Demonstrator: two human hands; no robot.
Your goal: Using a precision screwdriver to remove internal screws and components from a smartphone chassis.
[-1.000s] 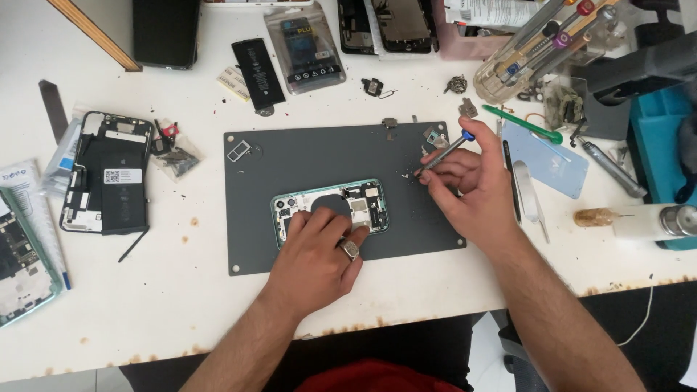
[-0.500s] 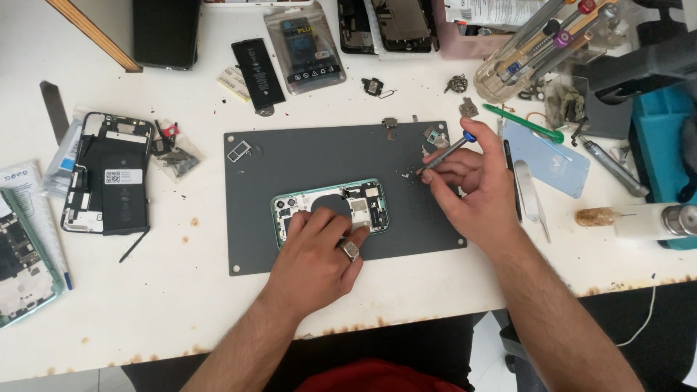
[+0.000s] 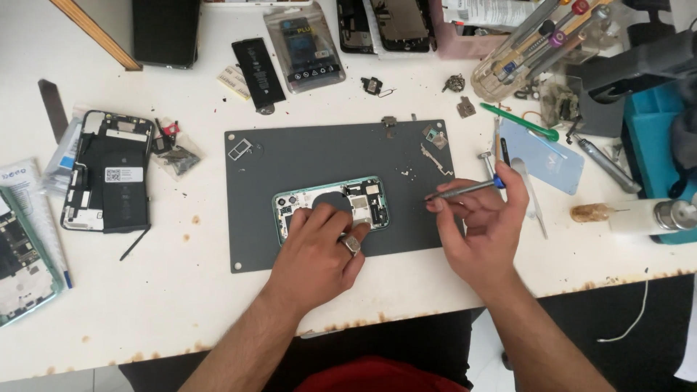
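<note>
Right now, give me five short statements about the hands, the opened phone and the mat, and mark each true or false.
1. The left hand rests on the opened phone. True.
2. The opened phone lies on the bare white table. False: it lies on the dark grey mat.
3. The right hand holds a slim screwdriver. True.
4. The screwdriver's tip is inside the phone. False: it is over the mat, to the right of the phone.
5. The left hand wears a ring. True.
</note>
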